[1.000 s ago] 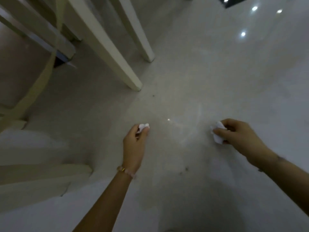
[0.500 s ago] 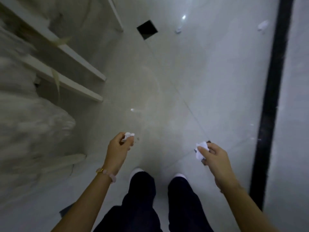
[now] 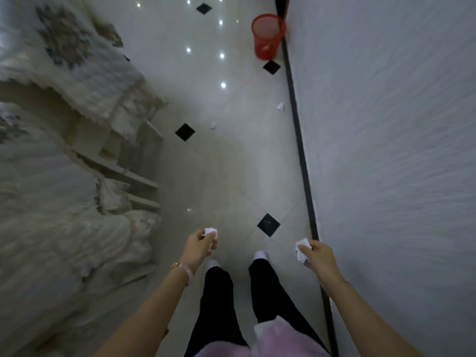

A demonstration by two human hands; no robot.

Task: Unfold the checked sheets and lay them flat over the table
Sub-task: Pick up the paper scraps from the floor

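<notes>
My left hand (image 3: 199, 244) pinches a crumpled white wad (image 3: 210, 231); right hand (image 3: 318, 256) grips a second wad (image 3: 302, 251). Red bin (image 3: 268, 36) stands well ahead of both. Best to bin these first and free my hands. No checked sheets in view; lie and long axis: cannot tell.

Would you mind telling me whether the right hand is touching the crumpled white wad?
Touching. The head view shows the right hand gripping the crumpled white wad, which sticks out from its grasp with no gap.
</notes>
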